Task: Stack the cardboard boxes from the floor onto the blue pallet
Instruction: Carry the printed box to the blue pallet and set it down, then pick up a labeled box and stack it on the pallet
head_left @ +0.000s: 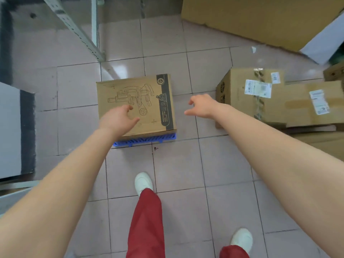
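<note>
A cardboard box with a line drawing printed on top (149,101) lies flat on the blue pallet (145,141), of which only the near edge shows. My left hand (118,120) hovers over the box's near left part, fingers curled and apart, holding nothing. My right hand (202,106) is just right of the box, open, over the tiled floor. To the right, a taped box with white labels (243,95) stands on the floor beside a second labelled box (305,105).
A large flat cardboard sheet (260,19) leans at the back right. A metal shelf post (81,32) runs across the upper left, and a grey-white unit (11,131) stands at the left edge. My feet in white shoes (142,182) stand on the tiles.
</note>
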